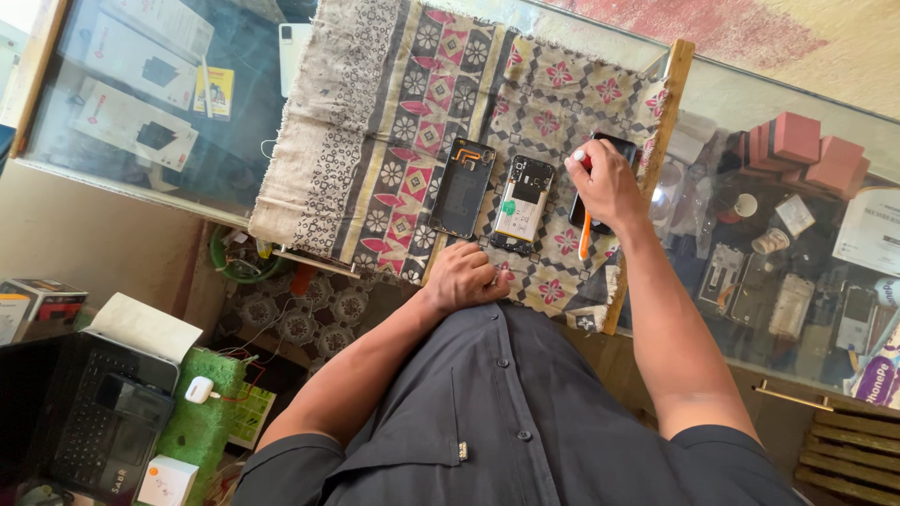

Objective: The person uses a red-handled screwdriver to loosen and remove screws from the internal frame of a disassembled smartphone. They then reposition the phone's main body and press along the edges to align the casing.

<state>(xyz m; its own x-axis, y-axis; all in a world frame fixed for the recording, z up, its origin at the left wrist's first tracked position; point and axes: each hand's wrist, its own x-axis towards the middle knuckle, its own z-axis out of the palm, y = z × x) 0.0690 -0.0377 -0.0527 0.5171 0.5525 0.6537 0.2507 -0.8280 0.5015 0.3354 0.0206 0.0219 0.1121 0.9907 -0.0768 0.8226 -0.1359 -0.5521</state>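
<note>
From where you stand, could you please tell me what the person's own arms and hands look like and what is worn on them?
Both forearms are bare from above the elbow down. The left hand and right hand wear no gloves, and I can make out no rings, watch or bracelet. The short sleeves belong to a dark grey button-front shirt with small dark buttons.

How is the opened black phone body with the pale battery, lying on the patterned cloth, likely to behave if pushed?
The opened black phone body lies flat, so it probably will not tip or roll. The patterned cloth would likely grip and bunch rather than let it glide. Its exposed insides look fragile; neither hand touches it.
</note>
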